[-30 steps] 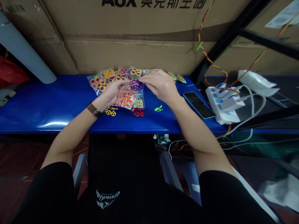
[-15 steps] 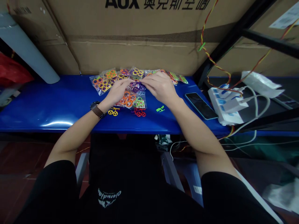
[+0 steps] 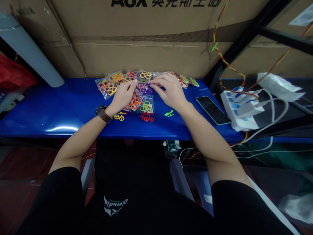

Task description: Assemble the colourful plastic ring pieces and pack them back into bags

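a big cardboard box (image 3: 146,42) backs a blue table (image 3: 49,107). the left hand (image 3: 123,96) and right hand (image 3: 170,91) meet over a heap of packets (image 3: 111,85), both pinching the packet of purple rings (image 3: 144,88) at their fingertips. a phone (image 3: 212,110) lies at four o'clock of the right hand, a yellow toy bicycle (image 3: 119,116) at six o'clock of the left.

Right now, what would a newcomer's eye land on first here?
Bright plastic rings in clear bags are heaped at the back of the blue table. At the middle of the heap, the left hand and right hand pinch a bag of purple rings between them. To the right lie a phone and a white power strip.
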Demonstrator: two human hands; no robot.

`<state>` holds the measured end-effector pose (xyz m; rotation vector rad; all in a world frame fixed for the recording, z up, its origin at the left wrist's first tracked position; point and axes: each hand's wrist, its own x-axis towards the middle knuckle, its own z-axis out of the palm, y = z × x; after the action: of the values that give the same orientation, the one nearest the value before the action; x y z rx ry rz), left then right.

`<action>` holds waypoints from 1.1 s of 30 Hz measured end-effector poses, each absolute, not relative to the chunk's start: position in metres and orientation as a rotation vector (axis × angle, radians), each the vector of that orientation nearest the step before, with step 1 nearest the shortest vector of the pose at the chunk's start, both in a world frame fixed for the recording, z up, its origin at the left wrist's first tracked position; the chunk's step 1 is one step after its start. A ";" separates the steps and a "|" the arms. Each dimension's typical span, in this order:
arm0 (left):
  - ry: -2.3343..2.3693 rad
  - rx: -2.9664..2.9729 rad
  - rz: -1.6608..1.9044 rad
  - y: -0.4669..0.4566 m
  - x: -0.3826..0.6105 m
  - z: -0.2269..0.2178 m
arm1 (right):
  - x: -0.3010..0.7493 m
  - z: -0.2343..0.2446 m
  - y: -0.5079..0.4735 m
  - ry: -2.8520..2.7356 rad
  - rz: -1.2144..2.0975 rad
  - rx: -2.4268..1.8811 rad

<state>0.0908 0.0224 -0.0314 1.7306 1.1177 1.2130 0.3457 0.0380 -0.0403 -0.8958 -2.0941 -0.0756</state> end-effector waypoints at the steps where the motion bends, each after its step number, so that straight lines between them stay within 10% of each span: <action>1: 1.117 1.762 1.226 0.022 0.091 -0.031 | 0.345 -0.041 0.038 -2.092 -0.075 -0.894; 33: 1.160 2.130 1.278 0.029 0.091 -0.035 | 0.331 -0.040 0.024 -2.182 0.140 -0.957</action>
<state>0.0911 0.0293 -0.0347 2.1305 1.1597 1.2778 0.3308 0.0243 -0.0398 -0.9570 -2.1816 0.1397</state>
